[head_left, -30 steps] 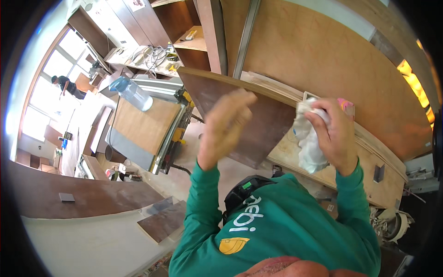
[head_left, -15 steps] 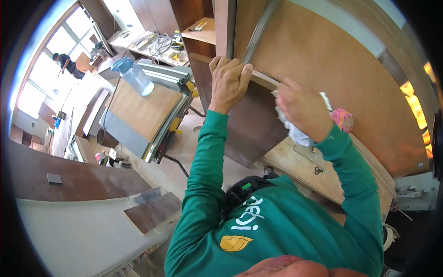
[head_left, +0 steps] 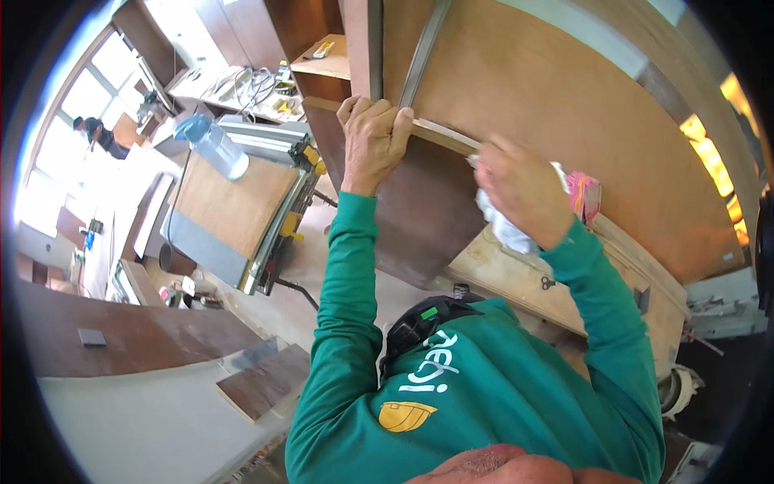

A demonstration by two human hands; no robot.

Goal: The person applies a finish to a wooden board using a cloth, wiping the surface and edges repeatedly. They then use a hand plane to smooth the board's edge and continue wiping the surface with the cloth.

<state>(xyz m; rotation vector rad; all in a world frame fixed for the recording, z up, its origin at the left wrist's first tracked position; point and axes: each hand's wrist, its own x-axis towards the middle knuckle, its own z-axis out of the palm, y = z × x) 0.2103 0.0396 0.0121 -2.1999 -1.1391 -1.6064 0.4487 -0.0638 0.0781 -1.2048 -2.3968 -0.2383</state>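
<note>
My left hand (head_left: 373, 147) is wrapped over the top edge of a dark brown board (head_left: 427, 206), which stands upright in front of me. Along that edge runs a paler, narrow strip. My right hand (head_left: 522, 189) is closed at the right end of the edge, its fingers slightly smeared by motion. A bunched white cloth (head_left: 509, 227) shows below and behind this hand, apparently held in it; the fingers hide part of it. Just beyond the right hand is a pink pack (head_left: 584, 195).
Scissors (head_left: 548, 283) lie on a wooden bench (head_left: 500, 270) at right. A saw table (head_left: 234, 210) at left carries a blue-lidded water jug (head_left: 214, 147). Behind the board rises a large wooden panel (head_left: 516, 81). Another person (head_left: 101, 137) works far left by the windows.
The view has shifted slightly, so the surroundings sit a little further left. My left hand keeps its grip on the board; the right hand stays near the edge with the cloth.
</note>
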